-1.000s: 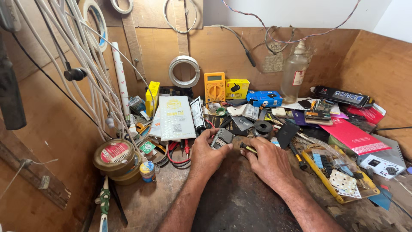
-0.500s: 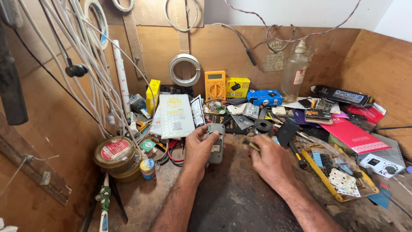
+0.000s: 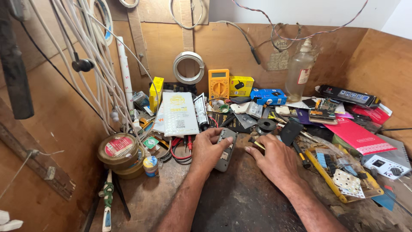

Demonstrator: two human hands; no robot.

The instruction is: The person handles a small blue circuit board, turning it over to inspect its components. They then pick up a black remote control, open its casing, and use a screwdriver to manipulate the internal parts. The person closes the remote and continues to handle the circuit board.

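Gripping a grey handset (image 3: 225,149), left hand (image 3: 208,151).

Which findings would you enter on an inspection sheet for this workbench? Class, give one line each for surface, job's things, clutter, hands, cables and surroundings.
Surface: dark, stained worktop, bare only in front of the person.
Job's things: small grey handset tilted on edge; yellow-handled tool.
Clutter: yellow multimeter, clear bottle, red booklet, round tins, blue box.
Hands: left hand grips the handset; right hand pinches the tool near its tip.
Cables: white cables hanging at left; red test leads beside the left hand.
Surroundings: wooden back wall with a white coil hung on it.
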